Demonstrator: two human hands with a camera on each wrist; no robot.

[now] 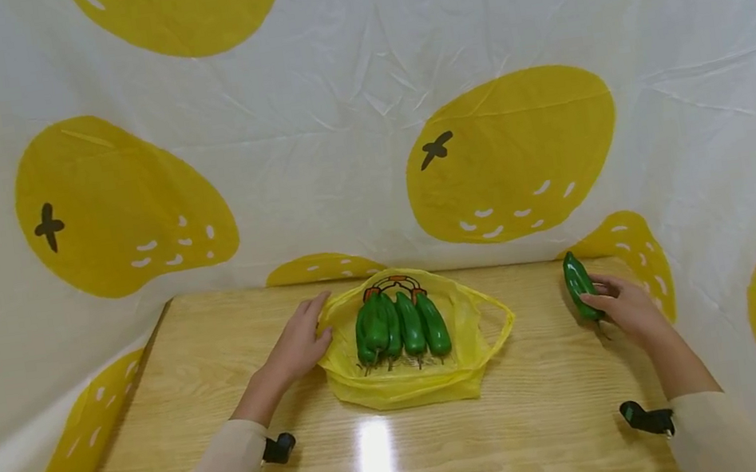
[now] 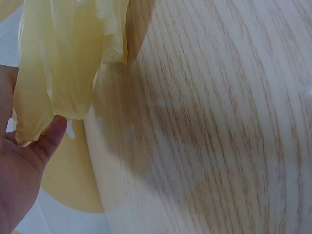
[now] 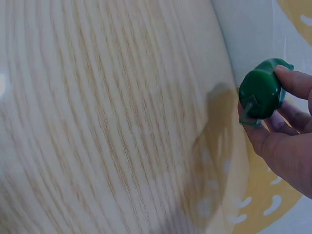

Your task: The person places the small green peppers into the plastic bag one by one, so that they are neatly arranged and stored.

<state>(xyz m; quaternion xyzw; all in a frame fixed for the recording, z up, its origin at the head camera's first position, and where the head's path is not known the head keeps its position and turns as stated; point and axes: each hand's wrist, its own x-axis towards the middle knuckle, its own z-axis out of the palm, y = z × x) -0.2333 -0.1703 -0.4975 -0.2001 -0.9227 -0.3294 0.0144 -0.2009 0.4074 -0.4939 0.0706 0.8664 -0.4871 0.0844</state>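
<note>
A yellow plastic bag [image 1: 407, 393] lies with its mouth spread on the wooden table, and several green peppers [image 1: 411, 326] rest side by side inside it. My left hand [image 1: 300, 340] holds the bag's left edge; in the left wrist view the thumb and fingers pinch the thin yellow plastic [image 2: 58, 73]. Off to the right, my right hand [image 1: 626, 306] grips a single green pepper [image 1: 579, 287] between thumb and fingers. Its stem end faces the camera in the right wrist view, where the pepper [image 3: 261, 92] looks smooth and glossy.
The wooden table [image 1: 558, 436] has a pale grain and a bright light reflection near its front. A white cloth with large yellow fruit prints [image 1: 512, 157] hangs behind and at both sides. One bag handle [image 1: 506, 323] loops out to the right.
</note>
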